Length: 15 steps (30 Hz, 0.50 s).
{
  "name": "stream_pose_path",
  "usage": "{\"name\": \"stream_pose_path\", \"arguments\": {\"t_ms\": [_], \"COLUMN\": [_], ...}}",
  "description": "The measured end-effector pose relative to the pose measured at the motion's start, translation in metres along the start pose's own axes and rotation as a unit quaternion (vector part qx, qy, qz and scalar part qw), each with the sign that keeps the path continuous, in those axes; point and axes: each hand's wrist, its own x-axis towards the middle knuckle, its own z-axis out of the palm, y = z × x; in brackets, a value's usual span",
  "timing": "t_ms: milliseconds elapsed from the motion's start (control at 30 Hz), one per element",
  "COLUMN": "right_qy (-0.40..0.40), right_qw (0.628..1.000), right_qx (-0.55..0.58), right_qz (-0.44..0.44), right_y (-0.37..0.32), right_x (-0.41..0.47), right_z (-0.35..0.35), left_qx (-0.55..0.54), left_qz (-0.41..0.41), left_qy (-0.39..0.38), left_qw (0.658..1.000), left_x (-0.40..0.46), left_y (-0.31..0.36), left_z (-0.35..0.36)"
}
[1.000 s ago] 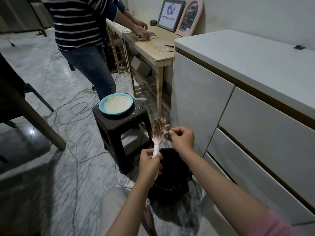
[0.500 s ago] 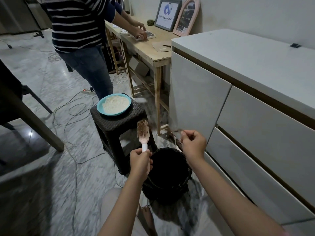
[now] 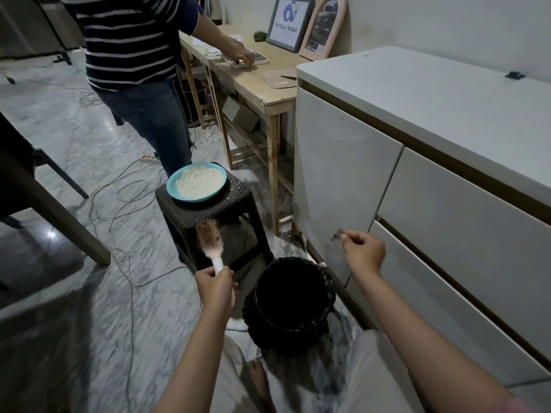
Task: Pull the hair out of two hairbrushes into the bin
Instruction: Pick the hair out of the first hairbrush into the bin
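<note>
My left hand (image 3: 215,289) grips the white handle of a pink hairbrush (image 3: 209,239), which stands upright in front of the stool, its bristles full of brownish hair. My right hand (image 3: 363,253) is raised to the right, close to the white cabinet front, and pinches a small dark tuft of hair (image 3: 337,236) between its fingertips. The black bin (image 3: 325,318) stands on the floor below and between my hands, its inside dark. Only one hairbrush is in view.
A dark woven stool (image 3: 205,213) behind the brush carries a teal plate (image 3: 171,187) of white grains. A white cabinet (image 3: 417,174) fills the right. A person in a striped shirt (image 3: 134,40) stands at a wooden table (image 3: 253,84). Cables (image 3: 125,186) trail over the marble floor.
My hands have drawn apart: the brush moved left in front of the stool, and my right hand pulled away to the right with the tuft of hair.
</note>
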Motion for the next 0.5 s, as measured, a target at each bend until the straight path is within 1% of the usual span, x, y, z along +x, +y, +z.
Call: {"name": "stream_pose_path", "arguments": {"t_ms": [100,133,200,267,333,400,500], "right_qy": [-0.046,-0.074,-0.164,-0.262,-0.311,-0.31,-0.249], "right_qw": [0.998,0.995,0.981,0.957,0.943,0.944,0.963], "right_qx": [-0.047,-0.064,-0.103,-0.122,-0.12,-0.116,-0.095], "right_qz": [-0.001,0.005,0.015,0.022,0.012,-0.003,-0.027], "right_y": [-0.003,-0.005,-0.008,-0.014,-0.022,-0.027,-0.032], "right_x": [-0.009,-0.01,-0.012,-0.015,-0.016,-0.015,-0.017], "right_z": [0.01,0.014,0.02,0.023,0.023,0.025,0.03], "left_qx": [0.027,0.034,0.032,0.031,0.04,0.053,0.064], "left_qz": [0.01,0.016,0.021,0.021,0.026,0.034,0.042], "left_qy": [-0.02,-0.029,-0.049,-0.071,-0.095,-0.114,-0.133], "left_qw": [0.999,0.999,0.998,0.997,0.994,0.992,0.988], "left_x": [-0.008,-0.012,-0.018,-0.023,-0.027,-0.031,-0.038], "left_y": [-0.002,-0.002,-0.001,0.001,0.003,0.004,0.004], "left_z": [0.006,0.008,0.013,0.017,0.019,0.019,0.021]}}
